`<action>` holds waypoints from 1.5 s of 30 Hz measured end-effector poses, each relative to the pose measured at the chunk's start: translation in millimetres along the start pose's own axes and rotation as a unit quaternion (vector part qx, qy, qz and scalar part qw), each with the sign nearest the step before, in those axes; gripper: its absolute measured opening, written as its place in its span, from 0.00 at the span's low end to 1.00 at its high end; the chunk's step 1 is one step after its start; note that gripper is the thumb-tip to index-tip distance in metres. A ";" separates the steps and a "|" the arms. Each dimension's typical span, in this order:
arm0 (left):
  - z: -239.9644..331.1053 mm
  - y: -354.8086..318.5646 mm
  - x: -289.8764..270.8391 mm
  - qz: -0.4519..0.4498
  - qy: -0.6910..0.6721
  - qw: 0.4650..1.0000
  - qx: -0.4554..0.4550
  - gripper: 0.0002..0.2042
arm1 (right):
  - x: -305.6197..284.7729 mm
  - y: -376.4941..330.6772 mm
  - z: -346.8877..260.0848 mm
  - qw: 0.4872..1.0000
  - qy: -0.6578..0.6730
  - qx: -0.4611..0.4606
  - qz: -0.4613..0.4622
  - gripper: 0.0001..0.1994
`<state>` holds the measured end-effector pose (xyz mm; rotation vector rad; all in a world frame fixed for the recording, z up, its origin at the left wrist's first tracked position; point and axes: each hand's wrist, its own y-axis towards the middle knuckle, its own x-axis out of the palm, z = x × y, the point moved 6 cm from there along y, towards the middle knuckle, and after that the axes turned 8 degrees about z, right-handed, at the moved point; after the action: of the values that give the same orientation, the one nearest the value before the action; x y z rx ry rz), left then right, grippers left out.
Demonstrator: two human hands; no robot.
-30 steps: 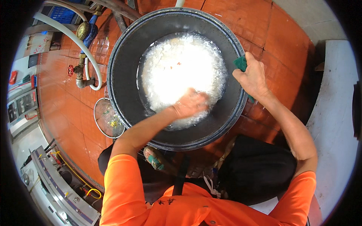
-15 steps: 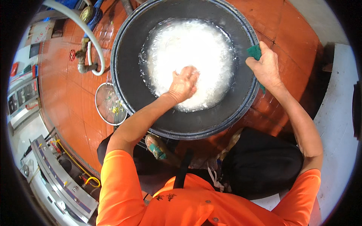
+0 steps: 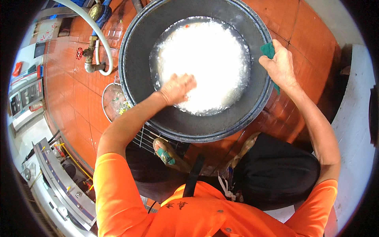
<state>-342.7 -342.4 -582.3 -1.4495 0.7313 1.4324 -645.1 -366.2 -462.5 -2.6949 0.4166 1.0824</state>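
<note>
A large dark round tub stands before me, with water and a glaring white mass inside. The white contents are too overexposed to name. My left hand reaches over the near left part of the tub. Its fingers are apart and touch the white mass, their tips partly lost in the glare. At the right rim my right hand is closed round a green scouring pad, pressed against the tub's edge. The pad's lower end sticks out below the palm.
A round mesh strainer with scraps in it lies left of the tub. Beyond it are a pipe with a red-handled valve and a white hose. Wet red tiles cover the floor. A metal rack sits near my foot.
My left hand has moved left and slightly down across the white mass. My right hand keeps its hold at the rim. The whole view has shifted a little.
</note>
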 end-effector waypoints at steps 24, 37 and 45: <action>38.3 -11.4 4.1 -0.242 -0.181 0.935 -0.185 0.21 | 3.3 -0.1 -1.7 1.000 0.008 -0.005 -0.023 0.12; -44.8 -44.0 34.3 0.035 -0.167 0.846 -0.504 0.30 | 3.0 -1.2 3.7 1.000 0.007 0.007 -0.019 0.12; 32.8 -26.7 38.4 -0.171 -0.207 0.853 -0.447 0.23 | 4.2 0.3 2.3 1.000 0.016 -0.001 -0.018 0.13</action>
<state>-326.8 -295.0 -610.1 -1.7131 -0.5438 1.7911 -643.8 -366.6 -467.1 -2.7136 0.3711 1.0315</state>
